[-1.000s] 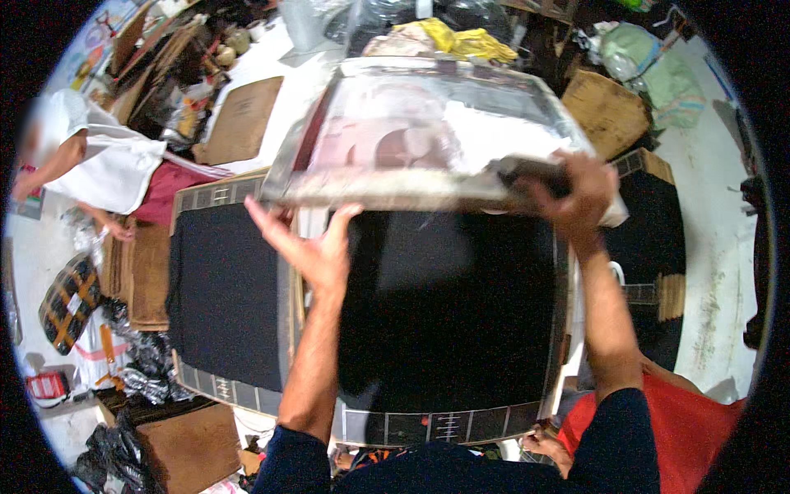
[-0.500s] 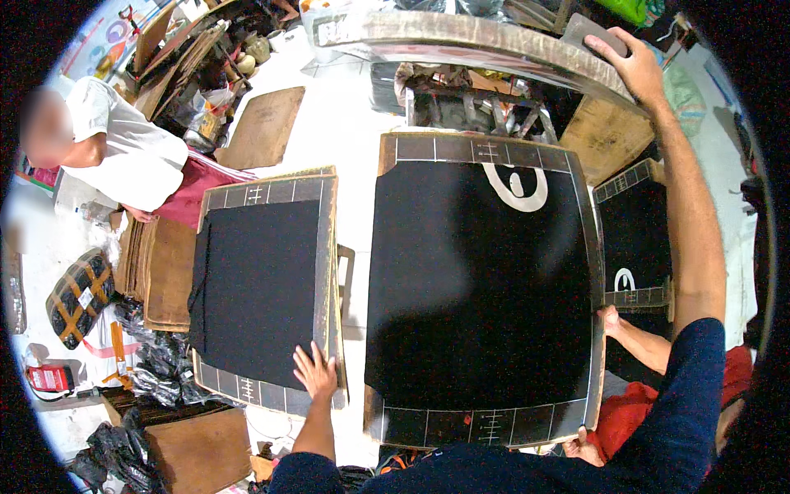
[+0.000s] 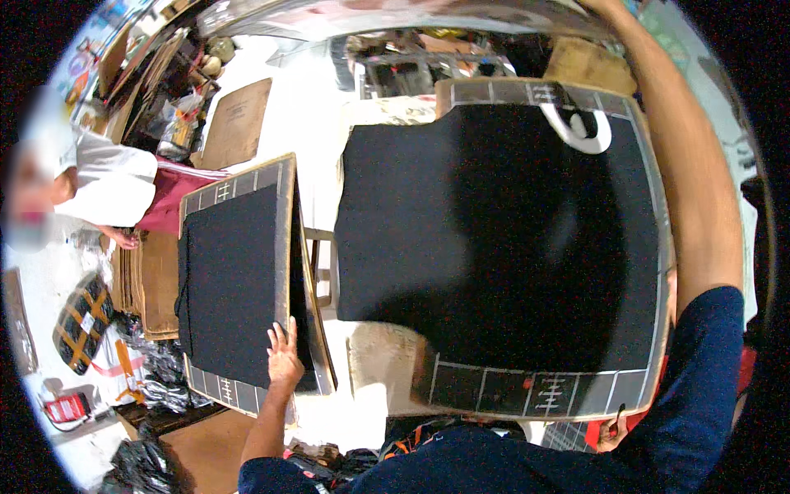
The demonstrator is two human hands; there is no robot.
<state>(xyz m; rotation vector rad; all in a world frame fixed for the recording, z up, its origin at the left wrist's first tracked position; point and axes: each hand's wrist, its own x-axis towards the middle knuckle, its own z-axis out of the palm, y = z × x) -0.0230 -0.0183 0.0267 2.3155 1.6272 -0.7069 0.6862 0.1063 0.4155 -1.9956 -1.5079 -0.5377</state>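
A board (image 3: 290, 198) with white grid lines and a black cloth panel (image 3: 230, 284) stands to the left, its right edge tilted up off a second board (image 3: 322, 362). My left hand (image 3: 284, 362) has its fingers at that raised edge. My right arm (image 3: 687, 165) reaches to the top rim, where a large frame (image 3: 329, 18) shows blurred; the right fingers are hidden. In the middle, a black cut garment panel (image 3: 494, 247) with a white ring print (image 3: 586, 142) lies over a gridded board (image 3: 469, 391). Another person's hand (image 3: 611, 430) is at its lower right corner.
A person in a white shirt (image 3: 115, 177) sits at the left, beside stacked brown boards (image 3: 156, 288). A tape-wrapped black parcel (image 3: 81, 321) and black plastic bags (image 3: 132, 461) lie on the floor. A brown board (image 3: 237, 123) lies farther off.
The left board's right edge has risen, widening the gap beneath. My left hand moved from its face to that edge. The central board and panel appear farther right; my right hand left view.
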